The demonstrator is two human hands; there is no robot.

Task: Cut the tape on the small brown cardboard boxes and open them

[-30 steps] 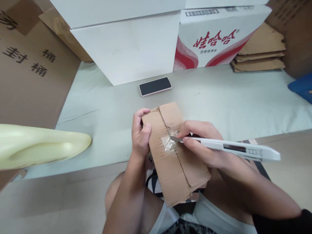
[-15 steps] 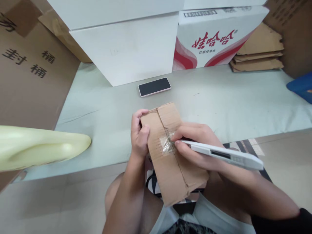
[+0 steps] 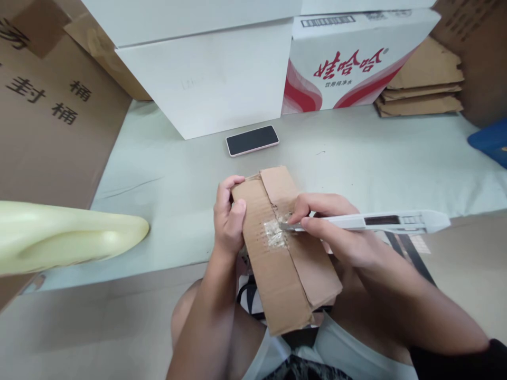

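- Brown corrugated cardboard makes up the small carton (image 3: pixel 277 285), slanted over the lap at the table's near edge; its ribbed face is split by a lengthwise seam.
- From my remote seat I see the left hand (image 3: pixel 230 219) gripping its far left edge, thumb on top, fingers curled around; I'd want that grip firm and clear of the blade's line.
- My right hand (image 3: pixel 344 245) pinches the slim white utility knife (image 3: pixel 382 222) near its front, thumb and forefinger together; its metal blade (image 3: pixel 289 227) meets crinkled, glossy clear tape (image 3: pixel 274 234) across the seam. I'd judge short, shallow strokes along the seam safest, since deep pressure could slip or score what lies beneath.
- Beyond, a flat, dark-glass phone (image 3: pixel 252 140) lies on the smooth, pale table (image 3: pixel 356 158).
- Farthest back stand a plain white carton (image 3: pixel 206 79) and a red-printed carton (image 3: pixel 340 68).
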